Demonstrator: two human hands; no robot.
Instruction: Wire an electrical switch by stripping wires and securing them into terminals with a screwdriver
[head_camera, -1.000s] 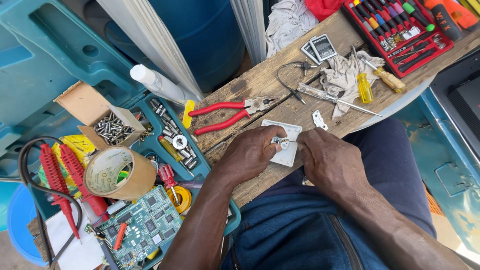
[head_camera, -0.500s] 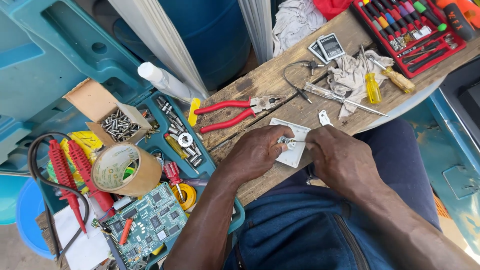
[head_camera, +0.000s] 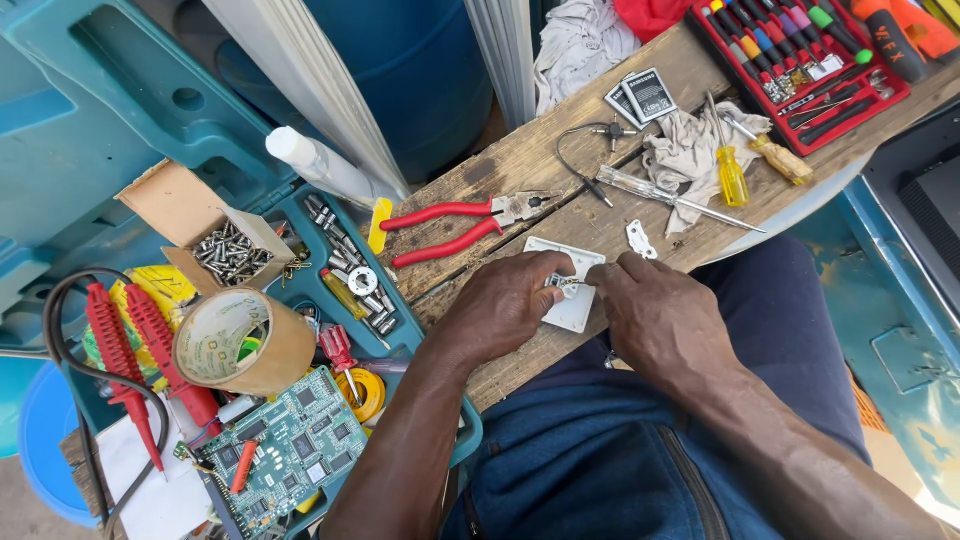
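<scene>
Both hands, left hand and right hand, pinch a small metal part over a white plate. Red pliers lie just beyond the left fingers.

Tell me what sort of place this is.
Probably a small makeshift electronics repair bench: a rough wooden plank as worktop, a circuit board in an open tool case, and a screwdriver set.

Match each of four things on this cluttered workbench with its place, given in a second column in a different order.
Things:
1. red-handled pliers
2. yellow-handled screwdriver
3. small white plastic plate
4. brown roll of packing tape

Places:
A. under the fingers of both hands
B. on the crumpled grey cloth
C. beside the open cardboard box of screws
D. on the bare wooden plank, left of the hands

Pairs: 1-D, 2-B, 3-A, 4-C
</scene>
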